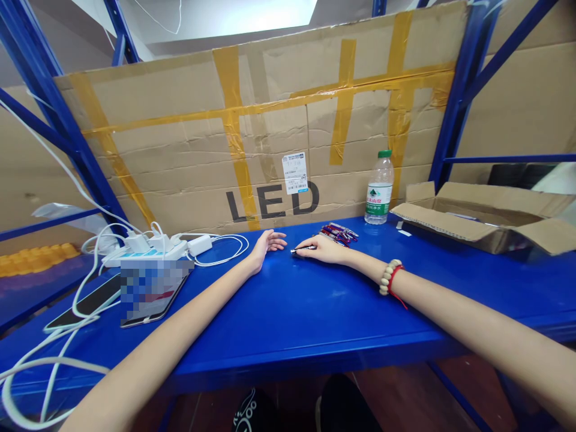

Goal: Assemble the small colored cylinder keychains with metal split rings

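Observation:
My right hand [324, 249] is closed around a dark pen [303, 249] with a silvery end, held low over the blue table [270, 312]. The pen's tip points left, toward my other hand. Just behind the right hand lies a loose pile of several red and dark pens [341, 233], partly hidden by it. My left hand [265, 246] rests on its side on the table with the fingers apart and nothing in them. A small gap separates its fingertips from the pen.
At the left are a white power strip [153, 255] with tangled cables, a phone [85, 303] and a tablet [155, 294]. A water bottle [378, 192] and an open cardboard box [477, 219] stand at the right. A large cardboard sheet [180, 162] closes off the back.

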A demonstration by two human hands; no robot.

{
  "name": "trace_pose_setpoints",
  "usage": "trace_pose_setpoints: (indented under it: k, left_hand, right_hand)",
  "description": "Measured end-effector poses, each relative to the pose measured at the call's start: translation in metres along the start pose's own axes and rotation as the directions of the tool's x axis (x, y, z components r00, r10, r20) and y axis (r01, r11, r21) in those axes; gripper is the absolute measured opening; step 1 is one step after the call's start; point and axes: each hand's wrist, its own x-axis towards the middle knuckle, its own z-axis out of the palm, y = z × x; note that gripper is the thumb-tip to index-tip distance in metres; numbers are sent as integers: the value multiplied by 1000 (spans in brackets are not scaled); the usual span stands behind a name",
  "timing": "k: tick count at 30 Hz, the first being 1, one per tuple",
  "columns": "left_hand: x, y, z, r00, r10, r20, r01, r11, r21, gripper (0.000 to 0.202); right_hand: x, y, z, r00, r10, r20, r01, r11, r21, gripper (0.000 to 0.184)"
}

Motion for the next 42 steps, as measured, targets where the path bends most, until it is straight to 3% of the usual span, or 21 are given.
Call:
trace_pose_setpoints:
  k: [21,27,34,38,42]
  left_hand:
    - [-3,3,1,1000,-22,10,22,1000,0,38]
    - [-3,3,1,1000,-19,15,18,1000,8,38]
    - [-2,2,1,1000,-18,23,19,1000,-9,38]
    - [-3,3,2,1000,-22,11,22,1000,-12,38]
    - [-3,3,2,1000,-22,1,22,1000,0,38]
  right_hand:
    - [0,-1,1,1000,-7,-26,7,1000,-8,43]
    - [2,4,2,998,4,-64,-11,995,-100,54]
    - [-2,-7,2,998,31,-64,-47,964,-261,35]
    - [-4,-13,4,995,25,-95,-65,892,-448,33]
    - [-6,-20,2,982,110,-155,-182,782,-596,33]
